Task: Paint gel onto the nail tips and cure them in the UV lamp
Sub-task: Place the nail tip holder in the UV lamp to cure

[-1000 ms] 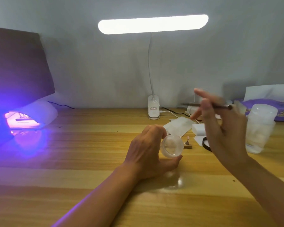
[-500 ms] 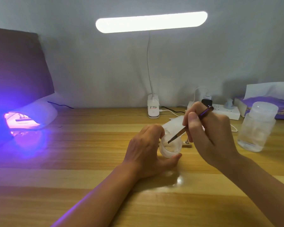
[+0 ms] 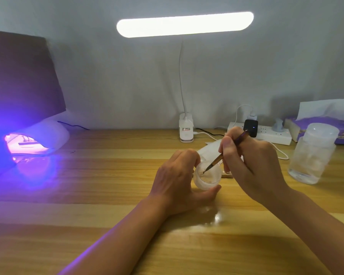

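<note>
Small translucent-white gel pot (image 3: 208, 180), lid off, mouth tilted toward viewer, middle of desk (image 3: 107, 175). Slim brush (image 3: 217, 160) slanted, bristle tip dipped inside pot. White domed UV lamp (image 3: 48, 133) far left, glowing violet

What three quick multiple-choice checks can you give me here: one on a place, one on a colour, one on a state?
1. Where on the table does the UV lamp sit?
A. far left
B. far right
C. in the middle

2. What colour is its glow?
A. green
B. violet
C. yellow

3. Where is the tip of the brush that the right hand holds?
A. resting on the table
B. in the open small jar that the left hand grips
C. inside the UV lamp

Answers:
1 A: it stands at the left edge of the view, away from both hands.
2 B: violet light spills onto the wood in front of it.
3 B: the bristles dip into the jar's mouth.
</note>
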A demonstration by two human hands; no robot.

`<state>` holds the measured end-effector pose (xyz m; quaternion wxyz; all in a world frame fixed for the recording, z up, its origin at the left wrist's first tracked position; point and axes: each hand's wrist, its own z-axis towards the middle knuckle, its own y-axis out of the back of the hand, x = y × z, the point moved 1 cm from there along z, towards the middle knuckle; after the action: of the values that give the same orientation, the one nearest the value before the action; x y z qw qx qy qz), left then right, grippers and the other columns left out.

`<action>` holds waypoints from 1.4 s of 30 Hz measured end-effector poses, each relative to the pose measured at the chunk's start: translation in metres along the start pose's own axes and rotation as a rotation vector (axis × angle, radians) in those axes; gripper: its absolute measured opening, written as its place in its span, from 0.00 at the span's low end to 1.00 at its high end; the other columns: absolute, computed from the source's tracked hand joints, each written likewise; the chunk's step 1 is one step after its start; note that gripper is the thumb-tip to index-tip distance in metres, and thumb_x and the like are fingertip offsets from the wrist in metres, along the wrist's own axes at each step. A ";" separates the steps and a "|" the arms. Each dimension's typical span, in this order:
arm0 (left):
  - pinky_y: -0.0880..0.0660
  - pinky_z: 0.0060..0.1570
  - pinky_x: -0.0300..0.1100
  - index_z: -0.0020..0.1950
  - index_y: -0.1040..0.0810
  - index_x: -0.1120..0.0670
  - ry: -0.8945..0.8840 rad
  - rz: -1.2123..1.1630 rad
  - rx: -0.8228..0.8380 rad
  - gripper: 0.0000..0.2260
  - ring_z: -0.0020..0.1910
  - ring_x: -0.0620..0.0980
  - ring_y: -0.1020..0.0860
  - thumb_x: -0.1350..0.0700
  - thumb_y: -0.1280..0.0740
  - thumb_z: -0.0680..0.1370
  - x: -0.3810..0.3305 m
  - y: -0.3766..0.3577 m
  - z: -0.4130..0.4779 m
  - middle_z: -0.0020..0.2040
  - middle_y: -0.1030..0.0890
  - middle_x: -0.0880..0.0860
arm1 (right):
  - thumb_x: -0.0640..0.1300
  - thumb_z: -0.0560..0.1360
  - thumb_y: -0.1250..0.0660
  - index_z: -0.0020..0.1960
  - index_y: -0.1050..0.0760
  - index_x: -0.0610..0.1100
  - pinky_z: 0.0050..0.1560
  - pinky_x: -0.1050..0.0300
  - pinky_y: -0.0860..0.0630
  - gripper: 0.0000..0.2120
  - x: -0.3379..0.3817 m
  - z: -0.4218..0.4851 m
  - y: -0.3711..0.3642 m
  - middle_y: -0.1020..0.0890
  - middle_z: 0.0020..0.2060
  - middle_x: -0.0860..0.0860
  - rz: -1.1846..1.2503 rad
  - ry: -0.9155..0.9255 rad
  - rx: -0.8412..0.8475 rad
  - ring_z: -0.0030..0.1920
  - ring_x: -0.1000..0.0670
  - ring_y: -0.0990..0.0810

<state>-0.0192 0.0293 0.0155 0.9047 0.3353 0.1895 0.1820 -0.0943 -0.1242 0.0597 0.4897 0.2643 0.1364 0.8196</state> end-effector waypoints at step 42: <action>0.24 0.56 0.49 0.69 0.41 0.52 0.701 -0.207 0.038 0.31 0.56 0.47 0.21 0.50 0.27 0.74 0.048 -0.013 0.003 0.67 0.30 0.50 | 0.38 0.76 0.36 0.38 0.30 0.44 0.57 0.48 0.23 0.08 -0.018 -0.022 -0.021 0.32 0.23 0.51 1.210 -1.113 -0.035 0.25 0.55 0.31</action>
<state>0.0263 0.0405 -0.0015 0.7921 0.2484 0.5242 0.1897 -0.0843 -0.1293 0.0263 -0.0365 0.6522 -0.3054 0.6928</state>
